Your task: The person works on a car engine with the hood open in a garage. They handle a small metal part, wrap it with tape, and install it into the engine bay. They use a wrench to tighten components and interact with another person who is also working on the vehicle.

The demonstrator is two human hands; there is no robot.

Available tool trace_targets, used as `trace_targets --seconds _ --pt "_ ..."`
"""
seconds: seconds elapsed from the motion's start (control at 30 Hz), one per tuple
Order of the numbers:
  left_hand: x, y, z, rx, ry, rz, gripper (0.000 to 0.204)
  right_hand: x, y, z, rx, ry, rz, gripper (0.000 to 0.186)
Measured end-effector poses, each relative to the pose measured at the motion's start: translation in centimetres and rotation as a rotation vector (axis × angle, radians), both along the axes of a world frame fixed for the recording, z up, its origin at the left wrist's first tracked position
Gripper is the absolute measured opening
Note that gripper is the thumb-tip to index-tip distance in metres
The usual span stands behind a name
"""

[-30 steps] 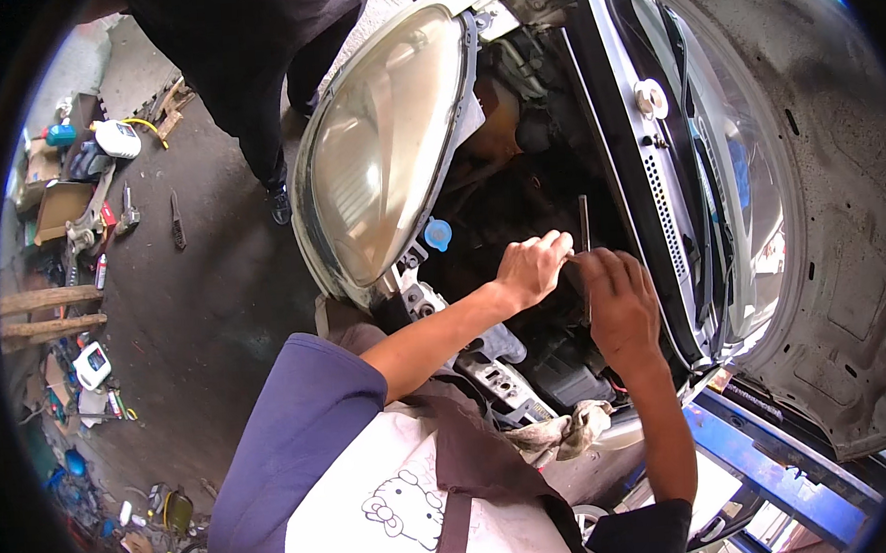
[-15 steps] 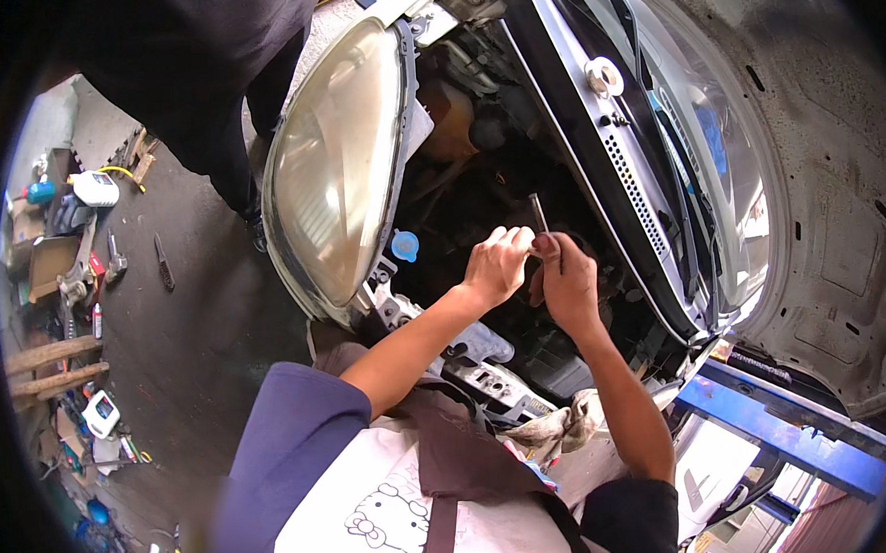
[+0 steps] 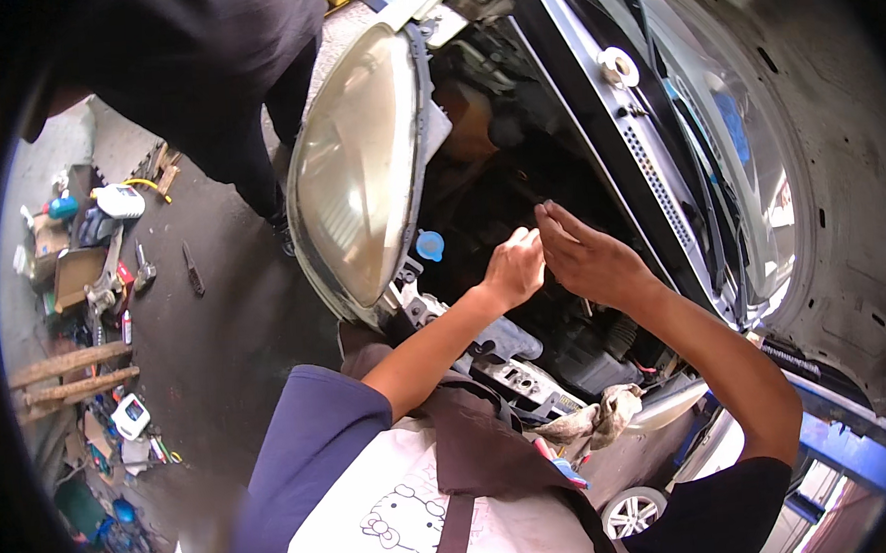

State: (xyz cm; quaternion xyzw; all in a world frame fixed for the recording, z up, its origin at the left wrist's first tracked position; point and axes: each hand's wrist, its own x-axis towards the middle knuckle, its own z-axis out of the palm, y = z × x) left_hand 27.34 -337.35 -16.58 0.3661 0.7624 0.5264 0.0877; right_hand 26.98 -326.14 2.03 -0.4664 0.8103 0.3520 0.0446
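Over the dark engine bay (image 3: 489,194) of a car, my two hands are close together. My left hand (image 3: 516,270) is closed in a fist; what it grips is hidden. Beside it on the right, my right hand (image 3: 594,257) has its fingers stretched out, their tips above the left fist. A short piece of a metal rod (image 3: 587,309) shows just below the right palm; I cannot tell whether the palm presses on it. To the left, a blue cap (image 3: 429,244) sits near the large clouded headlight (image 3: 357,171).
A dirty cloth (image 3: 611,415) lies on the front edge of the bay. The raised hood (image 3: 849,185) hangs at right. A person in dark clothes (image 3: 182,80) stands at upper left. Tools, bottles and wooden handles (image 3: 72,364) clutter the floor at left, with a knife-like tool (image 3: 193,268) nearby.
My right hand has gone from wrapped fingers to stretched ones, its elbow swinging out to the right. The metal rod that pointed up past the hands now shows below the right palm.
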Motion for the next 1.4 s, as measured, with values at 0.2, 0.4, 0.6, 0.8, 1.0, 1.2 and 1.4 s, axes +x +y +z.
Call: trace_targets --seconds 0.2,0.4,0.6,0.8,1.0,1.2,1.4 --pt "0.5 -0.3 0.7 0.067 -0.037 0.023 0.023 1.1 1.2 -3.7 -0.285 -0.068 -0.161 0.019" --pt "0.2 -0.7 0.3 0.063 -0.077 0.064 0.023 0.8 -0.4 -4.6 -0.498 -0.081 -0.426 0.016" --pt "-0.7 -3.0 1.8 0.173 -0.243 0.008 0.041 -0.4 -2.4 -4.0 -0.432 -0.021 -0.499 0.013" --pt "2.2 -7.4 3.6 0.156 -0.516 -0.075 0.076 -0.9 -3.8 -2.5 -0.172 -0.206 -0.144 0.016" --pt "2.6 -7.7 4.8 0.697 -1.171 -0.145 0.075 -1.3 -3.2 -2.6 -0.180 -0.209 -0.405 0.016" --pt "2.5 -4.3 6.9 0.468 -0.628 0.040 0.085 -0.1 -2.1 -4.6 -0.345 -0.123 -0.449 0.013" --pt "1.9 -4.2 6.5 0.441 -0.451 0.112 0.077 0.2 -2.8 -5.4 -0.379 -0.034 -0.532 0.012"
